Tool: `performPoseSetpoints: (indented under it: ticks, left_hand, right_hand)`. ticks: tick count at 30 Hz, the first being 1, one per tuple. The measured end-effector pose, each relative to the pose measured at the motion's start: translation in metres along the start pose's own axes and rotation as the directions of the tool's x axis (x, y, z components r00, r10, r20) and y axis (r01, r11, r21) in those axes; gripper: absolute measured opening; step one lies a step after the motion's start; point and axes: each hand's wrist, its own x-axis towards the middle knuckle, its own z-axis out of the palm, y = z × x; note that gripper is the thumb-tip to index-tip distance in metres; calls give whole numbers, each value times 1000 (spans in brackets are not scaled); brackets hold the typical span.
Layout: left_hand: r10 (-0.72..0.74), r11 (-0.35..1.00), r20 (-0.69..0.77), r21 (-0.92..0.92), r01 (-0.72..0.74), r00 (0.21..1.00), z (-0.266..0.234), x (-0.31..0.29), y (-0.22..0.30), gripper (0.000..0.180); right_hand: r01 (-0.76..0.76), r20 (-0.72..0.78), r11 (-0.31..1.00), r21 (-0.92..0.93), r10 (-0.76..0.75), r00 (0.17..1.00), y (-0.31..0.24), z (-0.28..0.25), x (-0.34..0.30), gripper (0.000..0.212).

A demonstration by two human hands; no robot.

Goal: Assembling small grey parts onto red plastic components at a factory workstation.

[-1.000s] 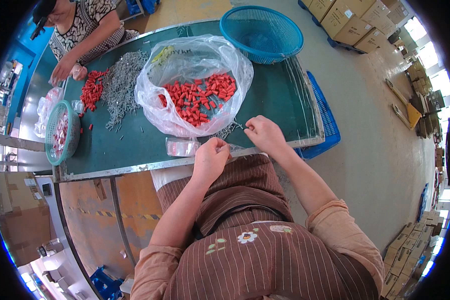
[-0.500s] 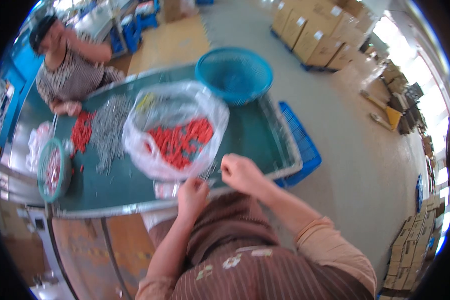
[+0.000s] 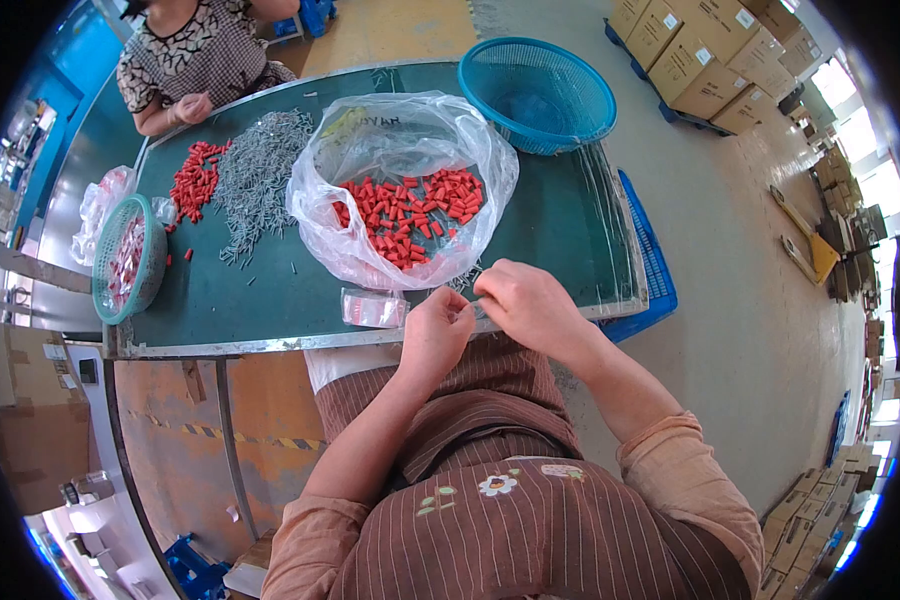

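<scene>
My left hand (image 3: 437,332) is closed in a pinch above the near table edge. Close to its right, my right hand (image 3: 527,305) is pinched too, with its fingertips turned toward the left ones. Something small and thin seems to lie between them, too small to name. Just beyond both hands stands an open clear plastic bag (image 3: 340,245) with many small red sleeve-like pieces (image 3: 400,222) in it. A few thin grey pieces (image 3: 463,281) lie by my right fingertips. Next to my left hand lies a small clear packet (image 3: 374,309) with pinkish contents.
A heap of thin grey pieces (image 3: 260,165) and a red pile (image 3: 196,180) lie left. A green basket (image 3: 148,262) stands at the left edge, a blue basket (image 3: 595,95) far right. A co-worker (image 3: 195,55) sits across the table (image 3: 560,215). Cartons (image 3: 705,75) stand beyond.
The whole view has shifted, so the table sits higher and further right. My hands have come closer together, both still pinched. The co-worker's raised arm shows less.
</scene>
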Motion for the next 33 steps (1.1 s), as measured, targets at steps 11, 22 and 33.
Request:
performPoseSetpoints:
  ticks: [11,22,33]
  left_hand:
    - [-109,989,38,-97,112,993,6,8,-30,18]
    - [-227,958,45,-170,232,973,-24,-3,-16,14]
    - [-233,954,84,-175,244,969,-19,8,-12,14]
  right_hand:
    - [4,64,1000,-21,-2,998,44,63,103,20]
    - [-36,108,997,-74,44,993,42,106,117,15]
    - [2,88,998,-57,3,996,48,67,111,13]
